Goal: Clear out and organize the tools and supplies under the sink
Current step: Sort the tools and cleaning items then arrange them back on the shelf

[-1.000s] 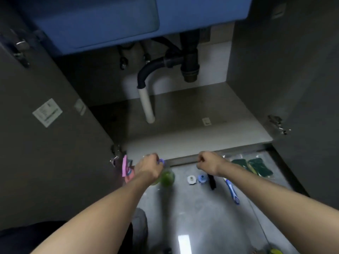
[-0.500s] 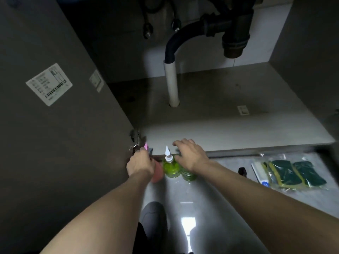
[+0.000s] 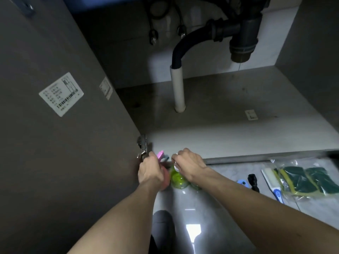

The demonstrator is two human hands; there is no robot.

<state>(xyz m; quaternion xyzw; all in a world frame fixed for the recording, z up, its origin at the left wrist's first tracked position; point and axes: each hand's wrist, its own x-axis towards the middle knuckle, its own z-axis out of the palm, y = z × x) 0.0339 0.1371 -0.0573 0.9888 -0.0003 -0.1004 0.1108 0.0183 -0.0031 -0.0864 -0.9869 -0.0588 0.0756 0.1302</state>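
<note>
A green bottle (image 3: 177,178) with a white nozzle stands on the floor just in front of the cabinet's bottom edge. My right hand (image 3: 190,165) is closed around its neck and cap. A second green bottle (image 3: 196,186) is mostly hidden under that hand. To the left, my left hand (image 3: 151,171) grips a pink spray bottle (image 3: 166,176), whose pink trigger head (image 3: 160,154) sticks up above my fingers. The cabinet floor (image 3: 229,125) under the sink holds nothing but the white drain pipe (image 3: 178,88).
The open left cabinet door (image 3: 60,116) with its hinge (image 3: 142,148) stands close to my left hand. On the floor to the right lie a blue round item (image 3: 242,182), a black item (image 3: 253,181), a blue-and-white brush (image 3: 273,184) and a bag of green sponges (image 3: 304,180). The dark trap (image 3: 242,39) hangs above.
My right hand swung left from the small items to the green bottles and now closes on one bottle's neck. My left hand stayed on the pink spray bottle. The camera moved closer.
</note>
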